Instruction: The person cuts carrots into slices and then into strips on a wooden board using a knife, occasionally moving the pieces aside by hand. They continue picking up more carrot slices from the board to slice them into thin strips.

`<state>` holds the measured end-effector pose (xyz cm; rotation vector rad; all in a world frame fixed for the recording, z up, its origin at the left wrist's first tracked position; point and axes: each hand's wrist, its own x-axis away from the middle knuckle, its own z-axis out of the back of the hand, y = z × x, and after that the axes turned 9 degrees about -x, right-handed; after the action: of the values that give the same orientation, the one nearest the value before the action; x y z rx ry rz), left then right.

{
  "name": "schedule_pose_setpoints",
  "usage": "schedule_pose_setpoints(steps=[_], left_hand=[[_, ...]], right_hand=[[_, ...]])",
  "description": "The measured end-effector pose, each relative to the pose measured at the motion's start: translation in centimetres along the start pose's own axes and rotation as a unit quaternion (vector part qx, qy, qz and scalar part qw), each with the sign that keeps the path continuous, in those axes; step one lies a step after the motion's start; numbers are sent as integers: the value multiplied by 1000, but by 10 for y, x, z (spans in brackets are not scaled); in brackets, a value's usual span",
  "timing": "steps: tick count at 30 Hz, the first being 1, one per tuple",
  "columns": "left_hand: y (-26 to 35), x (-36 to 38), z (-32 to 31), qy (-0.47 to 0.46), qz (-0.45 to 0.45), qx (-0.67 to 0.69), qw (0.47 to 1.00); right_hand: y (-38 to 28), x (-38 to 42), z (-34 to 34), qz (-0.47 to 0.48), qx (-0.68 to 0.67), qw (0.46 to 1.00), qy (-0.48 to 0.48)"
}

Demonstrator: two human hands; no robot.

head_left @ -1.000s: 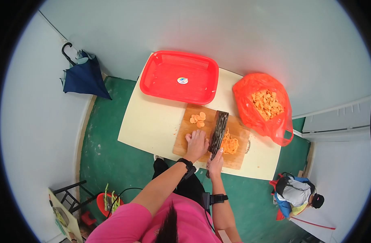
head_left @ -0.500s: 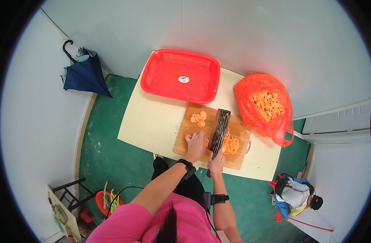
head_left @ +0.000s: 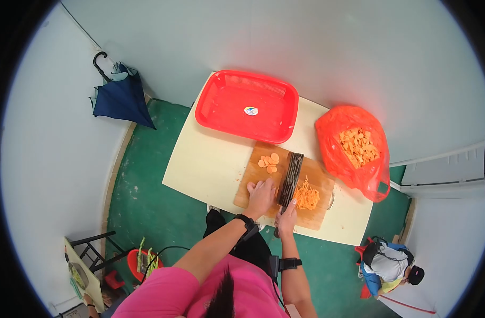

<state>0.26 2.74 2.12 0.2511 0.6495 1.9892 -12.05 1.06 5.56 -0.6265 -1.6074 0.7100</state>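
Observation:
My right hand (head_left: 286,217) is wrapped round the handle of a dark-bladed cleaver (head_left: 292,180) that stands over the wooden cutting board (head_left: 244,186). Just left of the blade, my left hand (head_left: 261,197) rests on the board with its fingers bent; what lies under them is hidden. Shredded orange pieces (head_left: 307,196) form a pile to the right of the cleaver. Several round orange slices (head_left: 269,162) lie at the board's upper left.
A red basket (head_left: 247,100) and a red plastic bag (head_left: 330,130) of orange chips (head_left: 359,147) share the cream table (head_left: 187,164). An umbrella (head_left: 123,99) leans at the left wall. Another person (head_left: 389,264) is at lower right; green vegetables (head_left: 147,258) are at lower left.
The whole view has shifted, so the table appears lower and further right. The shredded pile beside the cleaver looks more exposed, with a gap between it and the blade.

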Motion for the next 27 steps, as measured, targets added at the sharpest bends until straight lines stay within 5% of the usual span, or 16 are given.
schedule_pose_setpoints(steps=[8, 12, 27], left_hand=[[-47, -40, 10, 63, 81, -7, 995], [-64, -68, 11, 87, 21, 17, 996], [-76, -95, 1, -102, 50, 95, 989]], right_hand=[[15, -6, -14, -34, -27, 999, 14], [16, -4, -18, -44, -32, 998, 13], [17, -12, -12, -54, -24, 997, 45]])
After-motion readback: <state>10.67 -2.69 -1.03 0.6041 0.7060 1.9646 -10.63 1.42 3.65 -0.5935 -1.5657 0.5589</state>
